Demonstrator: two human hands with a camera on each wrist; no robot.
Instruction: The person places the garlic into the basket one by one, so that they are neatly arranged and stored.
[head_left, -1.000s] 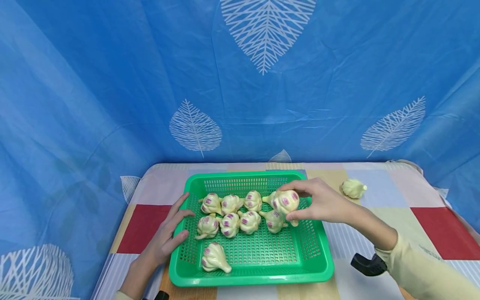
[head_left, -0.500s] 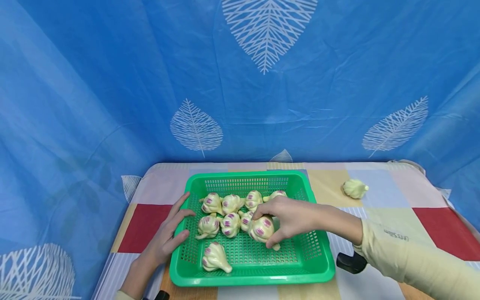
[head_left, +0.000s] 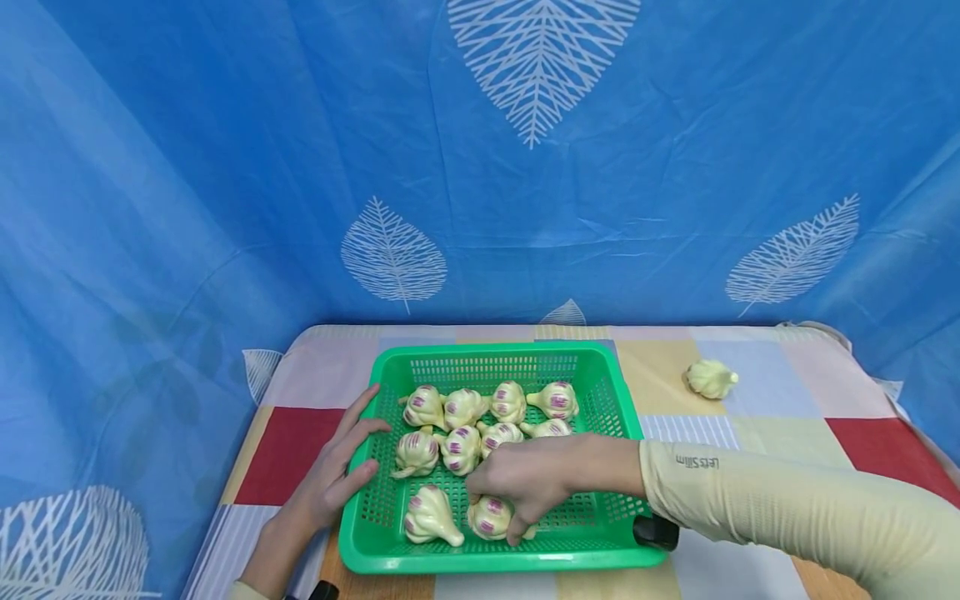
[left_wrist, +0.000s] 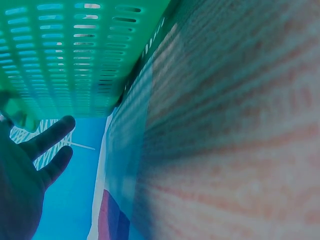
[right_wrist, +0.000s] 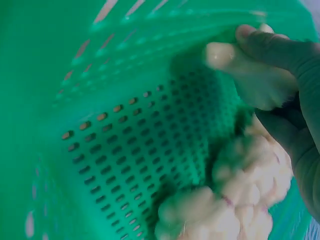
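A garlic bulb (head_left: pixel 491 517) with purple streaks is gripped between the thumb and fingers of my right hand (head_left: pixel 528 479), low in the green basket (head_left: pixel 502 562). In the right wrist view that garlic bulb (right_wrist: pixel 262 82) shows its stem end pointing out from under the thumb. Just left of it lies a single garlic bulb (head_left: pixel 431 515) in the front row. Two rows of several bulbs fill the back, among them a far-right bulb (head_left: pixel 557 400). My left hand (head_left: pixel 333 471) rests with fingers spread along the basket's left rim; the left wrist view shows straight fingers (left_wrist: pixel 52 137) beside the slotted wall.
One paler garlic bulb (head_left: pixel 711 379) lies outside the basket on the checked tablecloth (head_left: pixel 772 442), to the right. A blue curtain (head_left: pixel 637 208) with white leaf prints hangs behind the table. Bare wood (head_left: pixel 378 583) shows at the table's front.
My right hand has carried the garlic bulb from the basket's back right down and left to the front row. The left hand has stayed at the rim.
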